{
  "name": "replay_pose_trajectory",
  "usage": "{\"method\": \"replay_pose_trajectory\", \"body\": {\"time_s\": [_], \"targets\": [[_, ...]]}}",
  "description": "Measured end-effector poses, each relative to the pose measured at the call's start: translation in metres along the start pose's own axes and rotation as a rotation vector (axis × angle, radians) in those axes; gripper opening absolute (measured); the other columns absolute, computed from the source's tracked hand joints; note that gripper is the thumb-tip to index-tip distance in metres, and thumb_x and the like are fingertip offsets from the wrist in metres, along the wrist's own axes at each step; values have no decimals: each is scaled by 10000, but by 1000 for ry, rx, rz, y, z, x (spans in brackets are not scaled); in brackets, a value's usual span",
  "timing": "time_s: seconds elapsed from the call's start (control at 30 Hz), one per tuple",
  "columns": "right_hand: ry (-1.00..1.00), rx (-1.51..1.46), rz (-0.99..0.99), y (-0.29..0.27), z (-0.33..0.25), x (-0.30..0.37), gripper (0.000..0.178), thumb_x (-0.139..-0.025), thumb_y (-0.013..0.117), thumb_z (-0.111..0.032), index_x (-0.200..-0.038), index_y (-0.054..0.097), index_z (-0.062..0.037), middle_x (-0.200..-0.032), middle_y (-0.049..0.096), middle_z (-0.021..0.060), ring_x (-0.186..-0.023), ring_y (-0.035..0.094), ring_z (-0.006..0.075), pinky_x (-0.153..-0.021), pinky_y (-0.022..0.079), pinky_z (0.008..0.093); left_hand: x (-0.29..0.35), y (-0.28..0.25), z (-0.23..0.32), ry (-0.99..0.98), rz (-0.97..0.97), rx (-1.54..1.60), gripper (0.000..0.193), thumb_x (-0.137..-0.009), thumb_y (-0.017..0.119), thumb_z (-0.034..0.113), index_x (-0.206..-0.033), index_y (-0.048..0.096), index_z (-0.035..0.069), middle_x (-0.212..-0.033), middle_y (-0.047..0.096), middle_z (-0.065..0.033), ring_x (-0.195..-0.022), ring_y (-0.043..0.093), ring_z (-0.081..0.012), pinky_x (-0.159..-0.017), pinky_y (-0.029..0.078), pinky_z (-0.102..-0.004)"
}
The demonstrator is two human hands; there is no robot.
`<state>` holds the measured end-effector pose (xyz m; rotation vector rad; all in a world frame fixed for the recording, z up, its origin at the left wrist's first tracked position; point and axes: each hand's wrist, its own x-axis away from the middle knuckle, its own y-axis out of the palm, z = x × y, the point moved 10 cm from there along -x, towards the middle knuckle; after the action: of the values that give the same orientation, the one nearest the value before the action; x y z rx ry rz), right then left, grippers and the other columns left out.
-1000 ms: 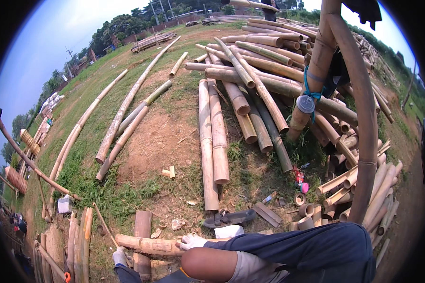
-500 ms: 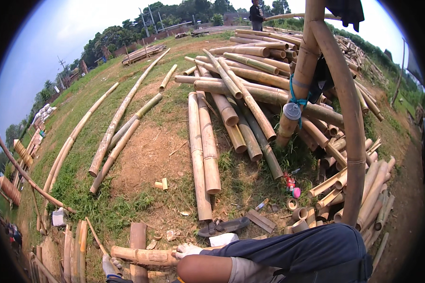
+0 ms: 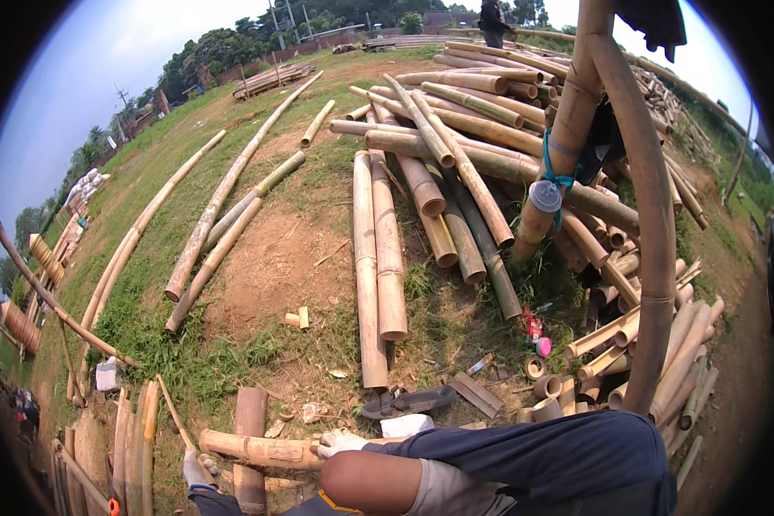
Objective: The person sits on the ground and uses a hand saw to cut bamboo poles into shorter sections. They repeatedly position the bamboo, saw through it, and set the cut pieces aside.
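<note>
Low in the view, a tan bamboo pole (image 3: pixel 254 448) lies crosswise over a thicker brown bamboo piece (image 3: pixel 249 408). My right hand (image 3: pixel 340 441), in a white glove, grips the pole just beyond my bare knee. The knee and dark blue sleeve cover the rest of the pole. At lower left is my left hand (image 3: pixel 198 469), gloved too, closed around a thin bamboo stick (image 3: pixel 172 411) that slants up and left. Only part of its fingers shows. A white block-like object (image 3: pixel 407 426) and a dark sandal (image 3: pixel 408 402) lie behind my right hand.
A large bamboo pile (image 3: pixel 482 129) fills the right, behind a curved bamboo post (image 3: pixel 649 224) with a lidded cup (image 3: pixel 545 196). Upright split pieces (image 3: pixel 138 439) and an orange-handled tool (image 3: pixel 113 506) stand lower left. Long poles (image 3: pixel 232 189) lie on grass. A person (image 3: pixel 493 21) stands far back.
My view has tilted slightly, so the scene sits higher and farther right. An orange handle now shows at lower left. Both hands keep nearly the same positions. The distant person's pole now shows farther right.
</note>
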<state>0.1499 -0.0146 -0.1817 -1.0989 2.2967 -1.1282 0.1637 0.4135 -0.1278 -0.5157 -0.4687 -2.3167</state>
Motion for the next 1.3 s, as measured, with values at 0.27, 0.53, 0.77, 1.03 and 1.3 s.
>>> {"method": "replay_pose_trajectory", "body": {"time_s": [0.27,0.53,0.77,1.03,1.3], "targets": [[-42,14,239,-16,-12,14,750,-829,852,-381,-1462,569,-96,-1210,623,238,-1129,589,450,-955,505,550,47,9,15,93,45,-89,305,-1023,704,371,-1142,578,120,-827,612,-63,-576,540,-157,-464,424,-332],[-40,164,170,-4,-7,3,778,-817,834,-416,-1454,552,-69,-1239,630,262,-1100,613,468,-952,520,556,82,24,22,19,94,-168,191,-1065,623,336,-1164,595,176,-811,525,-31,-564,477,-137,-441,358,-308],[-52,119,232,-12,-6,7,785,-841,850,-364,-1495,547,-53,-1235,602,272,-1124,614,452,-959,530,528,193,-12,23,144,41,-158,352,-1080,641,283,-1382,623,104,-875,585,-22,-595,517,-99,-452,404,-254],[-3,-342,298,-5,18,4,753,-871,842,-306,-1510,527,-63,-1292,582,249,-1173,617,417,-1019,527,514,478,-73,-90,73,206,-248,594,-1087,644,245,-1614,477,30,-901,596,44,-605,455,-21,-514,364,-218],[-194,106,340,-5,1,11,781,-856,838,-273,-1517,512,-16,-1274,562,275,-1150,598,453,-1000,505,527,630,-176,-229,198,960,-334,524,-1080,623,155,-1569,531,-10,-1228,703,-73,-945,644,-125,-842,537,-295]]}}
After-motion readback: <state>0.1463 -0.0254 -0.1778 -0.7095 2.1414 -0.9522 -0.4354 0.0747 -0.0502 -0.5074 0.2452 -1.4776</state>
